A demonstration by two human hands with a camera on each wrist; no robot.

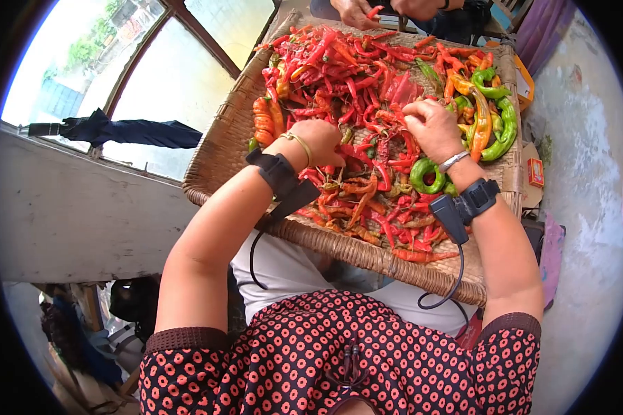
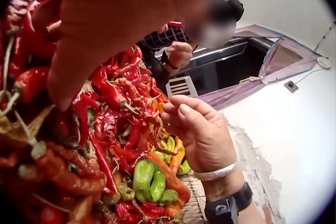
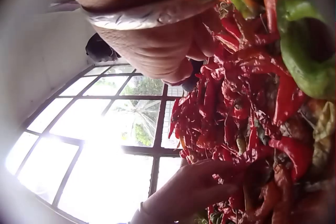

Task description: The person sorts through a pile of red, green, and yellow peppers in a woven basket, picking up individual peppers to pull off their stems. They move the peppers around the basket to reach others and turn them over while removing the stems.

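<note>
Many red peppers [image 1: 325, 62], some wrinkled, cover a large woven tray [image 1: 218, 142]. My left hand [image 1: 315, 142] is low among them at the middle; in the left wrist view its curled fingers and thumb grip a red pepper [image 2: 37, 43] from the sides. Further right, my right hand [image 1: 436, 128] is just above the pile, beside the green peppers [image 1: 506, 128]. The left wrist view shows this right hand [image 2: 202, 134] with bent fingers and the thumb close to them; whether anything is between the fingertips cannot be made out.
Another person's hands [image 1: 356, 12] are at the tray's far edge, by a red pepper. A curled green pepper [image 1: 425, 176] lies near my right wrist. A folded dark umbrella [image 1: 135, 131] rests at the window on the left. A small orange box [image 1: 535, 171] stands right of the tray.
</note>
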